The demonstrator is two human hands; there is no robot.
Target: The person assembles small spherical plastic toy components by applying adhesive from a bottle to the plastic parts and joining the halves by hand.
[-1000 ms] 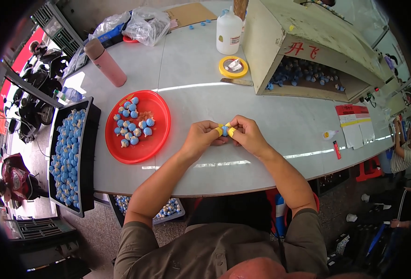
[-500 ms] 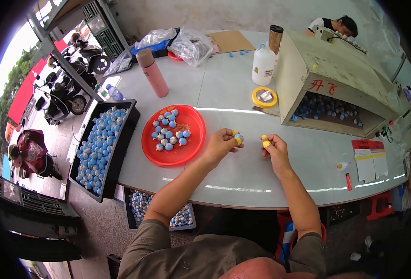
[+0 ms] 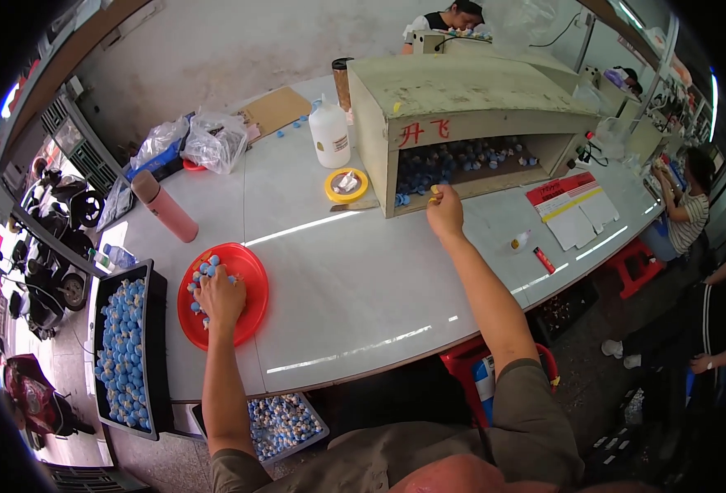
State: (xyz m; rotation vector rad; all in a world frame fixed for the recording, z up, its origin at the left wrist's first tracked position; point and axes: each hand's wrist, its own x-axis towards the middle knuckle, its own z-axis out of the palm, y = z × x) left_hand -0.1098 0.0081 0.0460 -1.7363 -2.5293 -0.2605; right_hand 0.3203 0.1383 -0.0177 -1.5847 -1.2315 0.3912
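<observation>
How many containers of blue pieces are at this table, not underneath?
3: the red plate under the left hand, the black tray left of the plate, and the box near the right hand. Others may be hidden.

- Grips of the person: 2, comprising the left grip (image 3: pixel 221 300) and the right grip (image 3: pixel 445 212).
- Bench (image 3: pixel 330 271): 1.
- Red plate (image 3: pixel 259 296): 1.
- Blue balls (image 3: pixel 214 260) on the red plate: at least 6 visible; exact count obscured by the left grip.
- Trays: 2, comprising 1 black tray (image 3: pixel 158 345) and 1 lower tray (image 3: pixel 325 428); contents of each too numerous to count.
- Open-fronted box (image 3: pixel 462 90): 1; blue pieces (image 3: pixel 449 164) within, too crowded to count.
- Cardboard sheet (image 3: pixel 274 109): 1, with 3 loose blue bits (image 3: pixel 295 125) near it.
- Containers, larger: 1 pink flask (image 3: pixel 166 209), 1 white jug (image 3: pixel 330 140), 1 brown tumbler (image 3: pixel 342 89).
- Small white bottle (image 3: pixel 520 241): 1.
- Yellow tape roll (image 3: pixel 332 194): 1.
- Slim red object (image 3: pixel 544 260): 1.
</observation>
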